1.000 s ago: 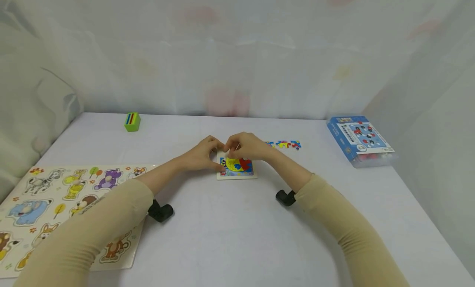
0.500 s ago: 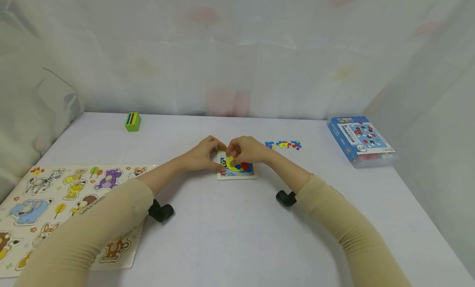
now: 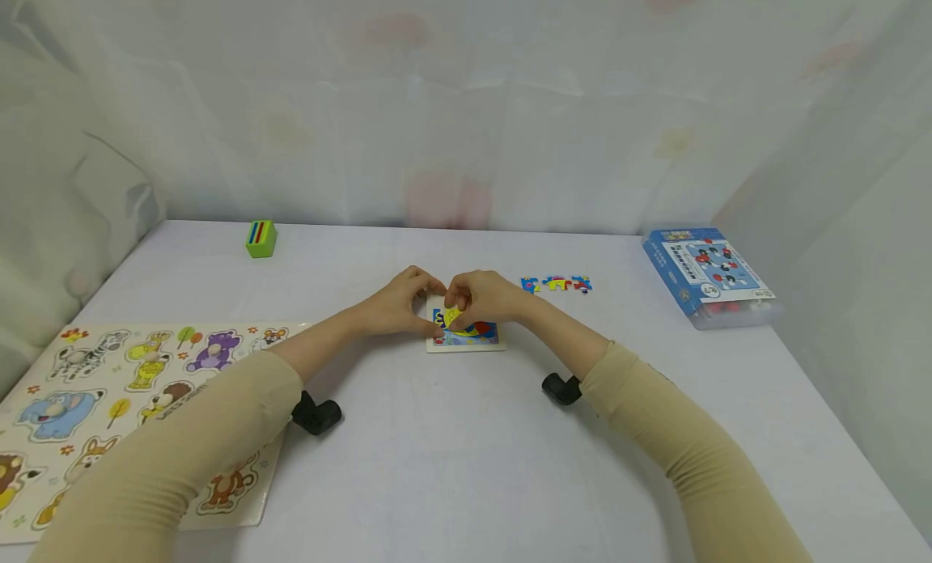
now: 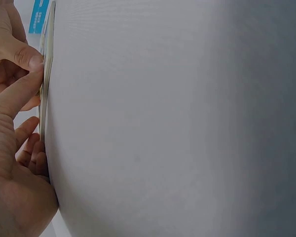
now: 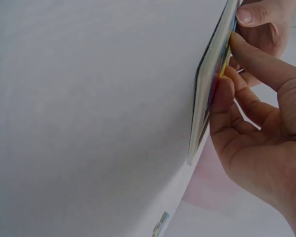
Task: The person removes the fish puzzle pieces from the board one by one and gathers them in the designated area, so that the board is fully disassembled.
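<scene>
A small square jigsaw puzzle board point(image 3: 468, 348) with a pale frame lies flat on the white table, its picture yellow, red and blue. My left hand point(image 3: 396, 306) holds the board's left side, thumb near the front and fingers towards the back edge. Over the board, my right hand point(image 3: 486, 296) has its thumb and curled fingers at a yellow puzzle piece point(image 3: 451, 315), low against the picture. In the right wrist view those fingertips touch the board's face point(image 5: 218, 81); the piece's outline is mostly hidden. Several loose puzzle pieces point(image 3: 557, 284) lie to the right behind the board.
A large animal puzzle board point(image 3: 240, 521) lies at the left, partly under the left sleeve. A green striped block point(image 3: 260, 239) stands at the back left. On the right is a blue box point(image 3: 709, 272). Black wrist devices point(image 3: 317, 415) sit below both wrists.
My right hand has come down and slightly towards the front, bringing the yellow puzzle piece against the board. More of the loose pieces shows beside it. My left hand has stayed in place.
</scene>
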The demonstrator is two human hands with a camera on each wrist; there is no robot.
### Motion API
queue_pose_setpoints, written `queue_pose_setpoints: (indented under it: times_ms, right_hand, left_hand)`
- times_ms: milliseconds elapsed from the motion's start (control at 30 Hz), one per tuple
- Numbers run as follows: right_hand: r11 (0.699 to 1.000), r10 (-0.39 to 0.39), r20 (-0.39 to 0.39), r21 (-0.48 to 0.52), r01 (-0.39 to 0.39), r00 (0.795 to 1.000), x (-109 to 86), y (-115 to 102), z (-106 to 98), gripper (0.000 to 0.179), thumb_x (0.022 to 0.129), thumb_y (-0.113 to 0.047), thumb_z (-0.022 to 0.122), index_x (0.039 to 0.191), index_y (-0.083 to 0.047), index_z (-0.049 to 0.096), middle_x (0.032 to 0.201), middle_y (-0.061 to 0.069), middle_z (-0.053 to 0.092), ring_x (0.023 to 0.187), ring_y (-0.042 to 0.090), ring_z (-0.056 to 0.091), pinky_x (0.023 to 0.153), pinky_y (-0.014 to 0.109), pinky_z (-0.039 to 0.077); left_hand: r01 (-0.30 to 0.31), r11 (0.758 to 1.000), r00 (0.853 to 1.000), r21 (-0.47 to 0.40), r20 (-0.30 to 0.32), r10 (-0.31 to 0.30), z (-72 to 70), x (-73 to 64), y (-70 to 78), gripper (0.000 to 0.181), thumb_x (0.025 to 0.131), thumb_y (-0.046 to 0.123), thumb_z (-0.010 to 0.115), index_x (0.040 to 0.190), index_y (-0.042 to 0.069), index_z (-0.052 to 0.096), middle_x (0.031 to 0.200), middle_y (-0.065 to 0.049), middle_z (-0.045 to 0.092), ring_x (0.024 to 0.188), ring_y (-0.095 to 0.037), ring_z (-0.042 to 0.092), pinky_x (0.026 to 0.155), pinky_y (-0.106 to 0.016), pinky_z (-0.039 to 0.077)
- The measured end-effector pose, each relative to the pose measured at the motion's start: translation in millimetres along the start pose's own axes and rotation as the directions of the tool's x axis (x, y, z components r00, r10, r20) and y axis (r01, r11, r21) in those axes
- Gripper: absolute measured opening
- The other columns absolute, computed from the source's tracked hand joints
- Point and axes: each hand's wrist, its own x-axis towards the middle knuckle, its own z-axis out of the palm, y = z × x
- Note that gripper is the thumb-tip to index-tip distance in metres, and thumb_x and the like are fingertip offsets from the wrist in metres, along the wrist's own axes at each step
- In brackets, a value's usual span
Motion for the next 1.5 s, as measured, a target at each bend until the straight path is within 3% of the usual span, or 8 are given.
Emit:
queue_pose_setpoints:
  times_ms: [1500]
  right_hand:
    - [1.000, -0.018, -0.024, 0.007, 0.018, 1.000, -1.1, -1.6, 3.0, 0.033, 0.081, -0.019, 0.082, 0.103, -0.011, 0.059, 0.090, 0.000, 0.057, 0.082, 0.015, 0.051, 0.075, 0.023, 0.043]
  left_hand:
    - [0.009, 1.000, 1.000, -0.020, 0.014, -0.009, -1.0, 0.3, 2.1, 0.070, 0.076, 0.027, 0.084, 0.135, 0.007, 0.052, 0.134, -0.012, 0.043, 0.126, -0.027, 0.042, 0.109, -0.045, 0.035]
